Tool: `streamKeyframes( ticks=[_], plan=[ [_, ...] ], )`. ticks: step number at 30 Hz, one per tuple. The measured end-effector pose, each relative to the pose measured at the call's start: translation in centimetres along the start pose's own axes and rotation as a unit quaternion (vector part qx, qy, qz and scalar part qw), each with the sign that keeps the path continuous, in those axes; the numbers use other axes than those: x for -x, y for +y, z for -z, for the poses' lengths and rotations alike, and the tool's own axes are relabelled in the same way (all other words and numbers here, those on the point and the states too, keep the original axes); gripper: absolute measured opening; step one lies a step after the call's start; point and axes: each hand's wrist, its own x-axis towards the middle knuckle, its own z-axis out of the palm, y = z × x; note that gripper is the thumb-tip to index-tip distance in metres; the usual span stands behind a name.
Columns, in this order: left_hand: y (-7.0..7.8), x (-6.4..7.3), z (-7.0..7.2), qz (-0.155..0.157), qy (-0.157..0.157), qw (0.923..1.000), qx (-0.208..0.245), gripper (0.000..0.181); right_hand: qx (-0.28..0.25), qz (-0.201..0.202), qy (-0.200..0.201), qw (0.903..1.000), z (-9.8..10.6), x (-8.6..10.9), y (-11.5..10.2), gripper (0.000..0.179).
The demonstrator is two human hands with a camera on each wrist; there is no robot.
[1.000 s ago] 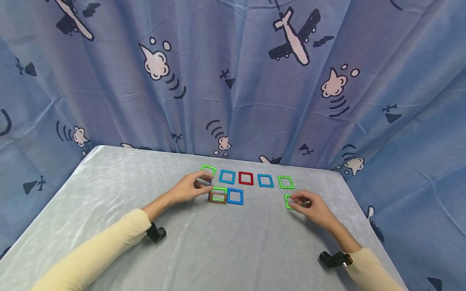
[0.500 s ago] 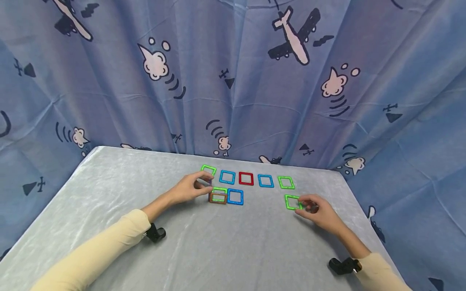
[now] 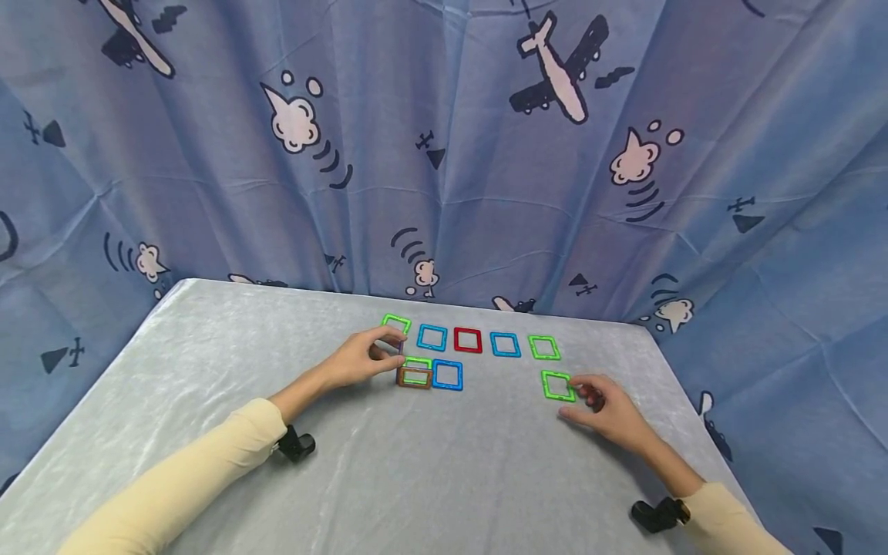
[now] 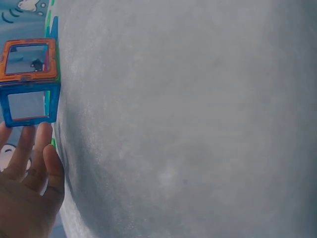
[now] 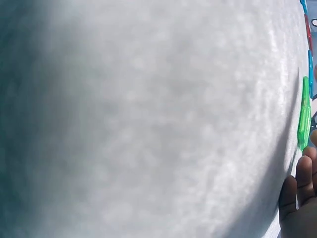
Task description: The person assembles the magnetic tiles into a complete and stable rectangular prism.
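My left hand (image 3: 357, 358) reaches in at the left of a small upright group of magnetic tiles. In the left wrist view its straight fingers come up to the near edge of an upright blue tile (image 4: 30, 122), joined at a corner to an upright orange tile (image 4: 29, 76). A green tile (image 3: 418, 361) lies behind the orange one, and a flat blue tile (image 3: 448, 375) adjoins on the right. My right hand (image 3: 613, 412) is beside a flat green tile (image 3: 558, 396), its forefinger at the tile's right edge and its thumb spread away below.
A row of flat tiles lies farther back: a green tile (image 3: 396, 317), a blue tile (image 3: 432, 349), a red tile (image 3: 468, 351), another blue tile (image 3: 505, 355) and a green tile (image 3: 544, 358). The cloth-covered table (image 3: 416, 478) ends at a patterned blue curtain (image 3: 388, 154).
My right hand has drawn back to the right from over the near green tile, uncovering it, and its thumb has spread from the fingers. The left hand stays put.
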Motion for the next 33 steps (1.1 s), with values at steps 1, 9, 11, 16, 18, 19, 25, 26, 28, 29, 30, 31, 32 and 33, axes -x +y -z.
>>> streamKeyframes(
  ticks=[1,9,11,16,18,19,25,26,28,29,30,31,32,33],
  plan=[
    [0.0,0.0,0.0,0.0,-0.001,1.0,0.001,0.045,0.004,-0.005,-0.004,1.0,-0.1,-0.1,0.0,0.044],
    [0.0,0.1,0.1,0.003,0.001,1.0,-0.004,0.044,0.019,-0.014,-0.015,0.9996,-0.3,-0.5,-0.4,0.027],
    [0.1,0.1,0.1,0.003,0.001,1.0,-0.007,0.044,0.015,-0.008,-0.013,0.9998,-0.2,-0.6,-0.4,0.021],
    [0.1,0.0,0.0,0.003,0.002,1.0,-0.009,0.043,0.016,0.011,-0.02,0.9996,-0.2,-0.8,-0.5,0.015],
    [0.0,0.0,0.0,0.001,0.003,1.0,-0.009,0.043,0.021,0.015,-0.024,0.9994,-0.2,-0.9,-0.6,0.015],
    [0.0,0.0,0.0,0.0,0.002,1.0,-0.009,0.043,0.024,0.018,-0.025,0.9992,-0.2,-0.9,-0.6,0.015],
    [0.1,0.0,0.1,-0.002,0.001,0.9999,-0.011,0.043,0.03,0.007,-0.041,0.9987,0.0,-1.2,-1.1,0.013],
    [0.1,0.0,0.1,-0.003,0.001,0.9999,-0.011,0.043,0.028,0.004,-0.045,0.9986,0.1,-1.3,-1.2,0.012],
    [0.2,0.0,0.1,-0.004,0.001,0.9999,-0.013,0.044,0.028,0.003,-0.051,0.9983,0.3,-1.3,-1.4,0.012],
    [0.2,0.0,0.1,-0.004,0.001,0.9999,-0.012,0.044,0.028,0.004,-0.052,0.9982,0.3,-1.4,-1.5,0.012],
    [0.2,0.0,0.1,-0.003,0.001,0.9999,-0.012,0.044,0.029,0.007,-0.054,0.9981,0.4,-1.4,-1.6,0.012],
    [0.1,0.0,0.1,-0.003,0.001,0.9999,-0.011,0.044,0.029,0.011,-0.053,0.9981,0.5,-1.5,-1.7,0.012],
    [0.1,0.0,0.0,-0.002,0.0,0.9999,-0.01,0.044,0.031,0.015,-0.052,0.9981,0.5,-1.6,-1.7,0.013],
    [0.1,0.0,0.0,-0.001,0.0,0.9999,-0.01,0.044,0.033,0.019,-0.05,0.998,0.6,-1.7,-1.8,0.013]
  ],
)
